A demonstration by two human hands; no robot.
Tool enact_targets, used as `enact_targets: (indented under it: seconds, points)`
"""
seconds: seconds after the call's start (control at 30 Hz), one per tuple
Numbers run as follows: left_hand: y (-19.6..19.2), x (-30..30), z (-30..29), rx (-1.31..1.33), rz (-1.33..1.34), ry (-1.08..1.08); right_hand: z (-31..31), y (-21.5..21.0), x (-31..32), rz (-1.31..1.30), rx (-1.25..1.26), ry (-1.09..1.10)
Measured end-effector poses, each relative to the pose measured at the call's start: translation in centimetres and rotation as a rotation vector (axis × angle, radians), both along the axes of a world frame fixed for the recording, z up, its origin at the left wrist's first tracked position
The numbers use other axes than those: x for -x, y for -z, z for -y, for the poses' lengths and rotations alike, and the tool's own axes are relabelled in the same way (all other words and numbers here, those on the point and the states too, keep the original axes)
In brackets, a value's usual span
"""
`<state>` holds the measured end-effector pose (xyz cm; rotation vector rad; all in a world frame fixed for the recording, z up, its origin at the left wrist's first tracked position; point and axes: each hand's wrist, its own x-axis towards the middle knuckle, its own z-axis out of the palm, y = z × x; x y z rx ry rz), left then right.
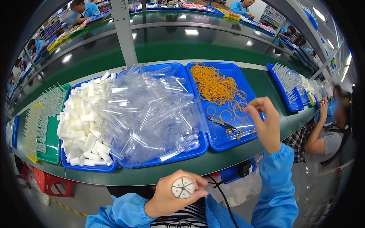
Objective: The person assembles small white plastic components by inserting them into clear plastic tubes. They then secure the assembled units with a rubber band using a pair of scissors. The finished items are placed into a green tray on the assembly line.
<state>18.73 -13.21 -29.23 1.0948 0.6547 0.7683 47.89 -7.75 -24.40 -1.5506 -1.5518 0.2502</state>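
Note:
My left hand (169, 193) is closed around a round bundle of several white wedge-shaped pieces (183, 187), held end-up just off the table's near edge. Its fingers on the far side are blurred. My right hand (267, 123) is raised over the right side of a blue tray (228, 143), thumb and forefinger brought together. Whatever is between those fingertips is too small to make out. Orange rubber bands (213, 83) are heaped at the back of that tray, with loose ones nearer the hand. Small black-bladed scissors (220, 122) lie among them.
Clear plastic sleeves (152, 110) overfill a middle blue tray (171, 154). White foam-like blocks (85, 125) fill a tray left of it. A green tray (53, 146) and thin white-stemmed pieces (42, 117) are further left. Another person (323, 129) sits at right; a red stool (53, 182) is below.

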Motion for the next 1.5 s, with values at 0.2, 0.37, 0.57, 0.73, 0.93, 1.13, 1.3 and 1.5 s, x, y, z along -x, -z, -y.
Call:
enact_targets:
  seconds: [0.2,0.37,0.57,0.73,0.93,1.13,1.3,1.5]
  points:
    - [0.2,-1.4,-0.1,-0.321,0.053,-0.231,6.5,-0.5,8.0,0.178,-0.063,-0.416]
    - [0.7,-0.4,1.4,0.048,0.144,-0.097,10.0,0.0,10.8,-1.045,0.116,-0.595]
    - [-0.5,0.6,1.0,0.303,0.136,0.194,8.2,3.6,11.2,-0.228,-0.09,-0.478]
    - [0.7,1.0,0.7,-0.195,-0.214,0.312,7.1,1.6,11.0,0.187,0.09,-0.796]
    - [-0.8,2.3,0.7,-0.063,-0.129,0.012,8.6,3.5,6.0,0.429,-0.051,-0.55]
    - [0.6,0.7,0.8,0.043,0.047,-0.387,12.3,5.3,7.8,-1.362,-0.087,-0.716]
    - [1.2,-0.6,1.8,-0.488,0.07,-0.188,10.4,2.5,12.1,-1.653,-0.107,-0.014]
    - [1.5,-0.4,2.9,-0.496,-0.037,-0.095,8.5,7.1,10.5,-0.706,0.065,-0.234]
